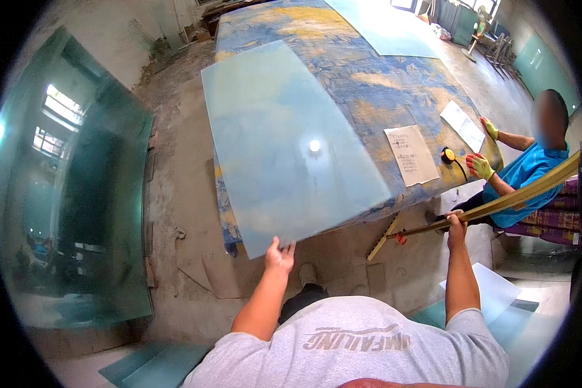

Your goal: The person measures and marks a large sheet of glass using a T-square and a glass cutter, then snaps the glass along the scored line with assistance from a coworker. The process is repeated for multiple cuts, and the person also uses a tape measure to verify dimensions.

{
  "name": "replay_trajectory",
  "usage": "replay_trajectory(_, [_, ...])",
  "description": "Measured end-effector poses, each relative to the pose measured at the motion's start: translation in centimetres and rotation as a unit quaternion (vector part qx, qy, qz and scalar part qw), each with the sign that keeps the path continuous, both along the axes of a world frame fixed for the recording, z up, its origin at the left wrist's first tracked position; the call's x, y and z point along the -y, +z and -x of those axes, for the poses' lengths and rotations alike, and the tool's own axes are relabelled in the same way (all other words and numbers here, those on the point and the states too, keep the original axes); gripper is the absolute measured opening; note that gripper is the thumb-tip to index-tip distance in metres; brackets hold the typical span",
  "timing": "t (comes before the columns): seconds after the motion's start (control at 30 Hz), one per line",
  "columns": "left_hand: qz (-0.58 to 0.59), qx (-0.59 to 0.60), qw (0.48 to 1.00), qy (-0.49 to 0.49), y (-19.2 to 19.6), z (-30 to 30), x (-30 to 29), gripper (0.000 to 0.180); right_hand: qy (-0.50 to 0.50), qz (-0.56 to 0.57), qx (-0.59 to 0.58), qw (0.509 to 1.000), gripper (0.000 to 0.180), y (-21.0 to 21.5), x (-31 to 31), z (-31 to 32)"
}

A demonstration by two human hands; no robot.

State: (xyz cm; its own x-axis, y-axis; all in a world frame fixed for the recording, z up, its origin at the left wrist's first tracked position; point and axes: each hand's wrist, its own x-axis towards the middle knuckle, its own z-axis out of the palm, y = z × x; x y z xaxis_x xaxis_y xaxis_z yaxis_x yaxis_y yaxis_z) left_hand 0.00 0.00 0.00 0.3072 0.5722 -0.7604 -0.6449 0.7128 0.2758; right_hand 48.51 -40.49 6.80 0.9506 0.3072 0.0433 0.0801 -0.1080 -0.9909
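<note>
A large pale glass sheet (291,149) lies on the cloth-covered table, its near corner overhanging the edge. My left hand (279,257) is at that overhanging edge, thumb and fingers closed about the glass; part of the grip is hard to see. Off to the right, my right hand (457,224) is wrapped round a long yellowish T-square (498,208). Its bar slants up toward the right rim, and its toothed-looking crosspiece (383,238) hangs beside the table's near edge. A small red piece (401,239) sits where the bar meets the crosspiece.
The table (368,84) has a blue and yellow patterned cover. On it lie a cardboard note (411,155), a white paper (463,126), a yellow tape measure (447,155) and another glass sheet (388,29). A gloved co-worker (530,171) stands right. Big glass panes (77,194) lean left.
</note>
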Motion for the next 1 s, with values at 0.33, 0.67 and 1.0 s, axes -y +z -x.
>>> replay_trajectory(0.33, [-0.019, -0.11, 0.994, -0.016, -1.2, 12.0, 8.5, 0.021, 0.005, -0.021, -0.005, 1.0, 0.004, 0.9, 7.0, -1.0])
replay_trajectory(0.67, [-0.059, -0.131, 0.99, -0.017, -2.9, 14.4, 2.1, 0.022, 0.021, -0.005, -0.008, 1.0, 0.008, 2.9, 7.0, 3.3])
replay_trajectory(1.0, [-0.078, -0.148, 0.956, -0.243, -1.9, 12.6, 11.9, 0.029, 0.082, 0.118, 0.046, 0.989, 0.024, -3.2, 7.7, 4.6])
